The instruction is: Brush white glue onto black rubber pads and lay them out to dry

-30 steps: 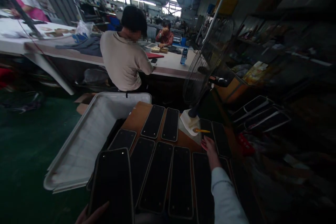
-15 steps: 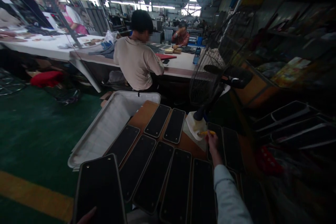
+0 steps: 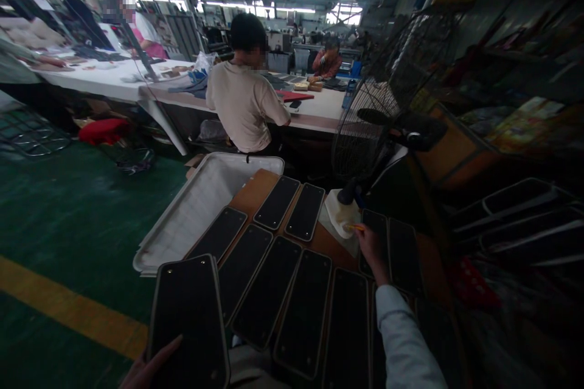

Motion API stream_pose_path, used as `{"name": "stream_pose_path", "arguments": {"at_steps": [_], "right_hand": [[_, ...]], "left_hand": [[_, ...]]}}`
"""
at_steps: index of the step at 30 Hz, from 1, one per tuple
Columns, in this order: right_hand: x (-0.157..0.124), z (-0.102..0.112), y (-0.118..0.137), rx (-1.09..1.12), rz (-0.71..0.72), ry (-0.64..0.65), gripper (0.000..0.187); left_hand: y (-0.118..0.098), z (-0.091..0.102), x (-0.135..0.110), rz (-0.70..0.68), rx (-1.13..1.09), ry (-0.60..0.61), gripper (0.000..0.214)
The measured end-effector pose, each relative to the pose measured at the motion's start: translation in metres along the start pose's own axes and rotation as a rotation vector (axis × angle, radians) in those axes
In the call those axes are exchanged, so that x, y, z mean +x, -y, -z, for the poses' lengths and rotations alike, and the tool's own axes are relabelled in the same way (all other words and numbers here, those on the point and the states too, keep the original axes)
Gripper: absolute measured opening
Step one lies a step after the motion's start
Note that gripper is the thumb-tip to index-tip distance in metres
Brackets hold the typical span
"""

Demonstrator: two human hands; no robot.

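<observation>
Green floor (image 3: 68,213) with a yellow stripe (image 3: 68,310) fills the 9 o'clock side of the view. At 7 o'clock the left hand (image 3: 146,368) holds a dark panel (image 3: 189,322) from below, with the thumb lying over its near edge. The panel is tipped up a little and sits just above the hand. At 12 o'clock from that panel a white tray (image 3: 182,225) lies just beside a brown board (image 3: 249,191). More dark panels (image 3: 267,292) lie flat on the board in rows, side by side and close together. At 12 o'clock in the view a person in a beige shirt (image 3: 244,106) sits with their back turned at a long table (image 3: 314,112). At 5 o'clock the right hand (image 3: 371,243), in a light blue sleeve (image 3: 401,346), reaches to the far side of the board. Its fingertips are at a small yellow stick (image 3: 353,227) that lies on a white cloth (image 3: 337,216). It is too dark to tell if the fingers are closed on the stick or only touching it. A wire fan (image 3: 365,127) stands at 12 o'clock from that hand.
</observation>
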State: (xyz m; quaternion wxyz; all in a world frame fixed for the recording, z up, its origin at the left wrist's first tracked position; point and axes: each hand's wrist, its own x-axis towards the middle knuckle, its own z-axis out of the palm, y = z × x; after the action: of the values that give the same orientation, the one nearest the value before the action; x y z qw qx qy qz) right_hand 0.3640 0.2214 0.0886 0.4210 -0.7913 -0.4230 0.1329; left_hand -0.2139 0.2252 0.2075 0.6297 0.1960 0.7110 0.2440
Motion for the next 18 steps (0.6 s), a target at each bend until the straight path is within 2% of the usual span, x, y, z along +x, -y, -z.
{"name": "stream_pose_path", "arguments": {"at_steps": [5, 11, 15, 18], "right_hand": [[-0.018, 0.013, 0.014, -0.076, 0.1, 0.089, 0.022], [-0.037, 0.032, 0.026, -0.086, 0.142, 0.122, 0.024], [-0.04, 0.037, 0.029, -0.036, 0.109, 0.071, 0.03], [-0.037, 0.034, 0.026, 0.031, 0.026, -0.017, 0.037]], "left_hand": [[0.002, -0.001, -0.006, -0.02, -0.014, 0.019, 0.074], [0.008, -0.004, -0.004, -0.02, -0.039, 0.054, 0.067], [0.009, -0.004, -0.002, -0.042, -0.057, 0.046, 0.066], [0.01, -0.002, -0.001, -0.034, -0.058, 0.039, 0.065]]}}
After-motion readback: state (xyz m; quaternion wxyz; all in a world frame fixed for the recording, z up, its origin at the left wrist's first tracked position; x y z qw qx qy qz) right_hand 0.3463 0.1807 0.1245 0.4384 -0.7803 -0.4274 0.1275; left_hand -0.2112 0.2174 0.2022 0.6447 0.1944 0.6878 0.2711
